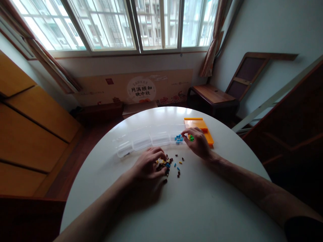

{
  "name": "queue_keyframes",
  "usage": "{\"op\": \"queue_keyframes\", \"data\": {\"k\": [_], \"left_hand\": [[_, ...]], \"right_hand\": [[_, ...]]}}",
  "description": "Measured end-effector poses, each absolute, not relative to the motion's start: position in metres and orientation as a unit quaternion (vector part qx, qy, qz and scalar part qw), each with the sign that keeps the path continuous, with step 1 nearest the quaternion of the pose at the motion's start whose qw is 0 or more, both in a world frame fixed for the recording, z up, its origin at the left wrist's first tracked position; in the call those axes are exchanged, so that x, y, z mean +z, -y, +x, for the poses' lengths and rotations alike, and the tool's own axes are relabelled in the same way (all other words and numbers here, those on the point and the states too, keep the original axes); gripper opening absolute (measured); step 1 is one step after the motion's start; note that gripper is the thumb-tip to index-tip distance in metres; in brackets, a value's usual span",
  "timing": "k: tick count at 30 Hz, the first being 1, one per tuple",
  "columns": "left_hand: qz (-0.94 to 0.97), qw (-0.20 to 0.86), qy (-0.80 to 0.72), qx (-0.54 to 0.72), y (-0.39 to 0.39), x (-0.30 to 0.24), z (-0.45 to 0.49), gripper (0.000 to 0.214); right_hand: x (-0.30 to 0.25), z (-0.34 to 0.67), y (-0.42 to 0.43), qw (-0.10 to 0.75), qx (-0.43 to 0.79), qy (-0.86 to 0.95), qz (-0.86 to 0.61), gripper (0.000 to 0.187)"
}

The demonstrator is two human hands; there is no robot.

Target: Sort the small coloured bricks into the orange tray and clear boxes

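Observation:
My left hand (148,163) rests at the left side of a pile of small building bricks (167,164), brown, blue and yellow. Its thumb and fingers are apart, curved around the pile's edge. Over the right end of a clear plastic compartment box (141,143) is my right hand (198,142), thumb and forefinger close together in a pinch. Whatever may be between those fingertips is too small to make out. Blue bricks (179,138) lie in the compartment beneath it. Green bricks (191,138) show just under the palm, partly hidden.
An orange plastic case (209,137) sits behind and right of my right hand. A few loose bricks (178,174) are scattered right of the pile on the round white table (196,208). Beyond the table stand a wooden chair (214,94) and a printed box panel (113,89) below the window.

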State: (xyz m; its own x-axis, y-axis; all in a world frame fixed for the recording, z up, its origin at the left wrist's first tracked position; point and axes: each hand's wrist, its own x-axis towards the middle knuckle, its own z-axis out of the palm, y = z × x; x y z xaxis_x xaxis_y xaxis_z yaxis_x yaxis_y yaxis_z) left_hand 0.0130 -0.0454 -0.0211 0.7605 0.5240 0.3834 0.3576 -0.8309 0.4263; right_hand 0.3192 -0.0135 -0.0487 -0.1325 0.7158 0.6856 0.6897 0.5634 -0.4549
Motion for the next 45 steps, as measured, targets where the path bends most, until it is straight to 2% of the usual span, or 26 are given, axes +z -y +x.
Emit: {"op": "queue_keyframes", "data": {"k": [4, 8, 12, 18, 24, 32, 38, 42, 45], "left_hand": [[0.931, 0.182, -0.215, 0.232, 0.045, -0.013, 0.009, 0.017], [0.934, 0.205, -0.203, 0.210, 0.043, -0.010, 0.005, 0.014], [0.929, 0.228, -0.201, 0.210, 0.043, -0.010, 0.003, 0.009], [0.927, 0.251, -0.186, 0.209, 0.045, -0.004, 0.003, 0.007], [0.933, 0.232, -0.190, 0.199, 0.048, -0.005, 0.005, 0.014], [0.935, 0.195, -0.191, 0.224, 0.048, -0.011, 0.009, 0.011], [0.936, 0.184, -0.188, 0.234, 0.047, -0.013, 0.008, 0.010], [0.942, 0.173, -0.185, 0.221, 0.048, -0.015, 0.008, 0.013], [0.945, 0.168, -0.179, 0.215, 0.049, -0.017, 0.010, 0.016]], "right_hand": [[-0.040, 0.312, 0.025, 0.434, 0.058, 0.820, -0.368, 0.008], [-0.030, 0.305, 0.040, 0.331, 0.110, 0.907, -0.235, 0.004], [-0.025, 0.304, 0.048, 0.280, 0.156, 0.924, -0.209, 0.007], [-0.027, 0.305, 0.045, 0.280, 0.167, 0.923, -0.204, 0.008], [-0.034, 0.304, 0.039, 0.316, 0.129, 0.917, -0.205, 0.010], [-0.047, 0.313, 0.023, 0.434, 0.039, 0.820, -0.373, 0.012], [-0.054, 0.318, 0.015, 0.423, -0.001, 0.778, -0.464, 0.007], [-0.040, 0.317, 0.025, 0.411, 0.039, 0.818, -0.402, 0.005], [-0.026, 0.315, 0.036, 0.330, 0.125, 0.904, -0.240, 0.004]]}}
